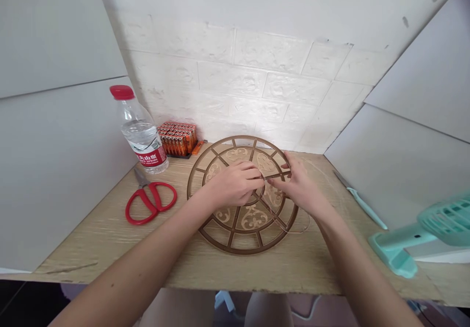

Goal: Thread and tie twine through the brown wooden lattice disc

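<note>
- The left hand (235,184) and right hand (293,184) are held close at centre frame; any grip on the clear thread (279,221) cannot be told.
- Slackened tension could let it slip from the brown fretwork disc (235,251).

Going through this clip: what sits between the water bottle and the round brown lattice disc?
In the head view, a packed block of orange batteries and a small orange item sit between the water bottle and the lattice disc.

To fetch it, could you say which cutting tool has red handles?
The scissors, on the left; the knife on the right has a pale green handle.
</note>
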